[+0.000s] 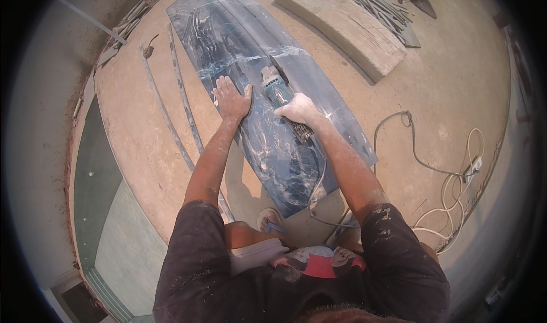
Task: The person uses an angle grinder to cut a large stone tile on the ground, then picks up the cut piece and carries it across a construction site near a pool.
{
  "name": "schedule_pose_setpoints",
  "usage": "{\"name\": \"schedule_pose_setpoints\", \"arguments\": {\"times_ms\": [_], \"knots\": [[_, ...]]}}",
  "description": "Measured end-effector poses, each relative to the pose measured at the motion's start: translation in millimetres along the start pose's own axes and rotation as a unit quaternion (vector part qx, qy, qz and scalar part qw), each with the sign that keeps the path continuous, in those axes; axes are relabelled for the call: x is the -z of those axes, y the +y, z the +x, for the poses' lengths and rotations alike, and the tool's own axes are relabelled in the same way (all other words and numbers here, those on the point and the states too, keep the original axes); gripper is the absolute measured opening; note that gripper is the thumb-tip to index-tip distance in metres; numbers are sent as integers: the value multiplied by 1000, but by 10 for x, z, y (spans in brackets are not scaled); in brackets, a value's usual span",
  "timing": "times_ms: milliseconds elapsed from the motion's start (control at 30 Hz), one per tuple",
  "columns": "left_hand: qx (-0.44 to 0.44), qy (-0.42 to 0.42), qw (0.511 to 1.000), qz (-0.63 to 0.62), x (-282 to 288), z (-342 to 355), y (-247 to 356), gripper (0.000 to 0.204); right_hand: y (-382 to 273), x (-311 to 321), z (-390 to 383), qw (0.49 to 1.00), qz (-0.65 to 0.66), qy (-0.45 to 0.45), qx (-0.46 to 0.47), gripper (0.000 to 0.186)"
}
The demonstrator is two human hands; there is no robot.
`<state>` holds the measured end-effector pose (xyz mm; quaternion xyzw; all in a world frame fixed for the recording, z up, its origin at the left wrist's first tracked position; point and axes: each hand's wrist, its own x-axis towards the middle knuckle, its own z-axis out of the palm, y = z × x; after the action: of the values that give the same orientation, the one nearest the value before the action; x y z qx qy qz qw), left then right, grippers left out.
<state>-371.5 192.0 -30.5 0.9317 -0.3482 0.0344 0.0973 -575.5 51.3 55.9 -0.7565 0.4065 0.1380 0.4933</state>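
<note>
My left hand (232, 99), spread flat and grasping nothing, rests on the slab (259, 121) before me; the grinder (276, 91), disc (279, 70) edge-on, is gripped by my right hand (299, 109). Step, apparently: cutting; the next move calls for steady guidance.

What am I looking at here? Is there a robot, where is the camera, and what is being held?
There's no robot here, just a person working with two bare hands. The single picture comes from a wide fisheye camera worn on the head and looking down, so edges bend and the rim goes dark. The person's left is the picture's left.

The left hand lies flat, fingers spread, on a long, dark, veined slab. The right hand grips a power tool that looks like an angle grinder, its dark disc seen nearly edge-on. I can't tell whether the disc touches the slab. Two thin poles lie to the left; a thick, pale block lies beyond, to the right.
</note>
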Motion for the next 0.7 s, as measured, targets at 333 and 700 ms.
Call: {"name": "schedule_pose_setpoints", "arguments": {"times_ms": [333, 700], "knots": [[-3, 5, 1000, 5, 4, -4, 3, 95, 37, -17, -29, 1000, 5, 0, -2, 78], [-6, 7, 1000, 10, 15, -2, 24, 95, 57, -1, -93, 1000, 3, 0, -9, 78]]}}
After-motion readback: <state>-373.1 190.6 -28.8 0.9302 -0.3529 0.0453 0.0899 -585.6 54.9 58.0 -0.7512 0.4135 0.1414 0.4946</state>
